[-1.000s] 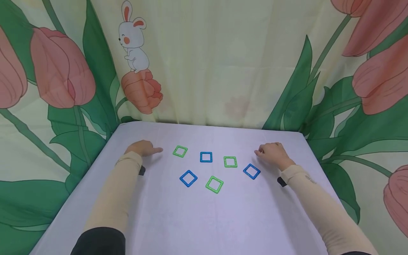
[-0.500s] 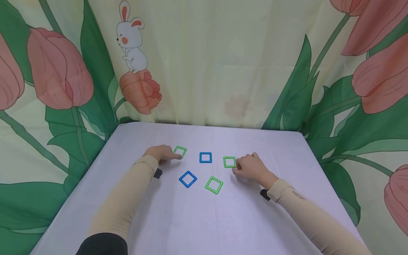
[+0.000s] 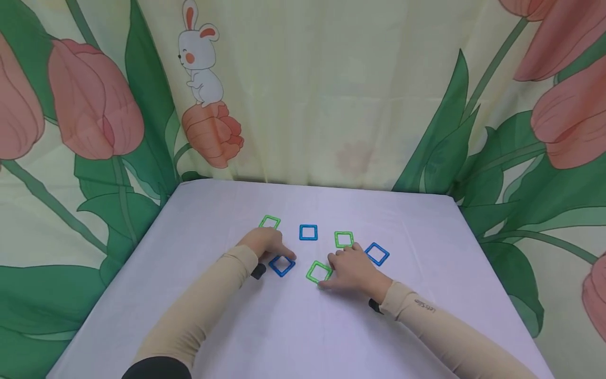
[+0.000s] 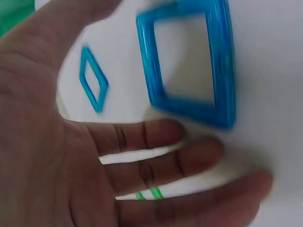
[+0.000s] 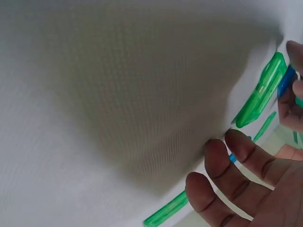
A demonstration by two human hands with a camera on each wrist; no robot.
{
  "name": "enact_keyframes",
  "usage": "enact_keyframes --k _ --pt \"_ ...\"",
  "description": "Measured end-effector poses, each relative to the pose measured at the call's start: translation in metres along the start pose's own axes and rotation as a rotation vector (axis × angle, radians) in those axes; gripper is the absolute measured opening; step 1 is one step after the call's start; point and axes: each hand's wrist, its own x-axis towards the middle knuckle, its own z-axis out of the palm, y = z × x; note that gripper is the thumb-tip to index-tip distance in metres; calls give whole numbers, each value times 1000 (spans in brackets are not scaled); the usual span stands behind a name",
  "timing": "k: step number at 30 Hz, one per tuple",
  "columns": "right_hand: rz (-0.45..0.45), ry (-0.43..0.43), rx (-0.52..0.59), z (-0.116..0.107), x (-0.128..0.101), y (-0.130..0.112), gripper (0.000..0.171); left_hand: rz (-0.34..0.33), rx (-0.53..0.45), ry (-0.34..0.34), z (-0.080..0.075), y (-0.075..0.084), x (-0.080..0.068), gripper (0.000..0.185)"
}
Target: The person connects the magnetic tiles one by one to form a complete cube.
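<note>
Both hands came in toward table (image 3: 303,337) centre vs 0.5 s ago. Left hand (image 3: 265,245), fingers straight, touches blue square frame (image 3: 282,265) just right of it. Right hand (image 3: 351,269), open grip, fingertips on green square frame (image 3: 319,272), just left of it.

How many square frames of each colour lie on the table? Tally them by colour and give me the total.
Green square frames: 3 – far left, middle right, near one at the right hand
Blue square frames: 3 – far middle, right, near one at the left hand
Total: 6
</note>
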Motion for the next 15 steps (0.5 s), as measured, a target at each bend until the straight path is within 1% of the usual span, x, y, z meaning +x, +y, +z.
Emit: enact_keyframes --k 3,5,6,7,9,11,13,15 --pt "4 -21 -13 3 1 -1 63 71 130 43 8 22 -17 71" --pt "3 -31 -13 5 2 -1 67 114 227 81 13 34 -25 65" --pt "-1 -32 -11 5 2 -1 67 137 279 111 15 39 -30 61" --pt "-4 -33 -7 5 2 -1 66 152 309 125 16 44 -32 56" --pt "-4 -32 -6 6 2 -1 65 166 320 141 18 48 -32 50" --pt "-5 -36 -7 6 3 -2 64 175 286 148 21 50 -30 47" --pt "-7 -38 -3 7 3 -2 63 191 240 151 23 49 -28 48" --pt "-7 -40 2 6 4 -3 61 216 198 153 25 47 -25 54"
